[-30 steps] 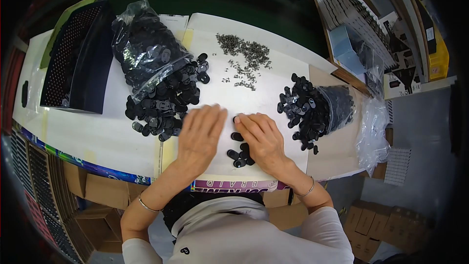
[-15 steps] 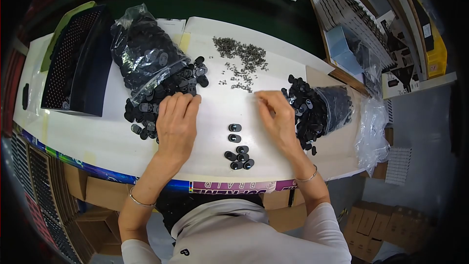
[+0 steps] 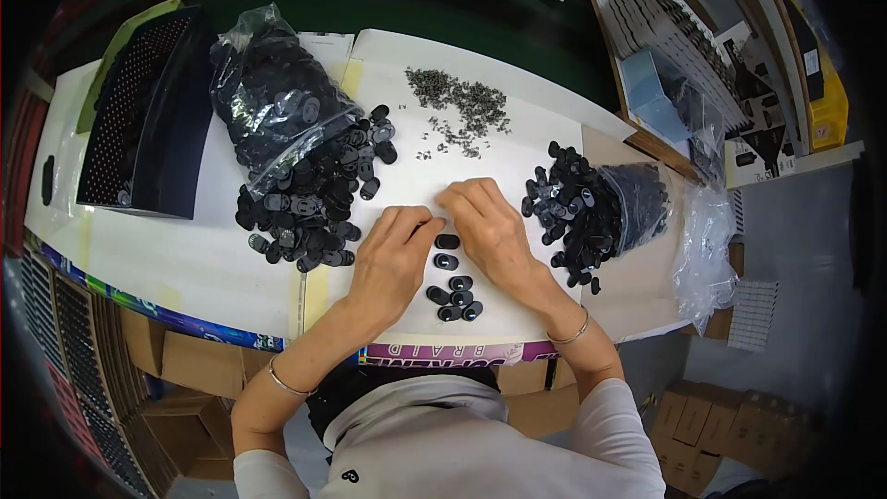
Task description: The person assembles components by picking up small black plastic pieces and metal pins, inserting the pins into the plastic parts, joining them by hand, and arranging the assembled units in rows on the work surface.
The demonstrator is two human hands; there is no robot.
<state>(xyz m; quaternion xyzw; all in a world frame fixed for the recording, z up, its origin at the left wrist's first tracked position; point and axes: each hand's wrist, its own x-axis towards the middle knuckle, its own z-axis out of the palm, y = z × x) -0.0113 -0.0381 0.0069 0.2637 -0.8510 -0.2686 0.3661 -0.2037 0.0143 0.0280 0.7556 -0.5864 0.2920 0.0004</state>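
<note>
My left hand (image 3: pixel 393 254) and my right hand (image 3: pixel 490 226) are close together over the white table, fingertips pinched and nearly meeting. What they pinch is too small to make out. Just below the fingertips lies a black oval piece (image 3: pixel 446 241), with another (image 3: pixel 445 261) under it and several more (image 3: pixel 460 298) grouped nearer the table edge. Loose black parts (image 3: pixel 300 212) are heaped left of my left hand, at the mouth of a clear bag (image 3: pixel 277 92). Small metal bits (image 3: pixel 462 102) are scattered beyond my hands. A second heap of black parts (image 3: pixel 582 212) lies right of my right hand.
A dark box (image 3: pixel 152 120) stands at the table's left end. Another plastic bag of parts (image 3: pixel 633 203) lies beside the right heap, with crumpled clear plastic (image 3: pixel 704 259) past it. White trays (image 3: pixel 647 18) are stacked at the upper right, near a light blue box (image 3: pixel 651 92).
My left hand has moved right from the left heap, and my right hand has moved left and slightly down from near the metal bits. Their fingertips now nearly meet above the oval pieces.
</note>
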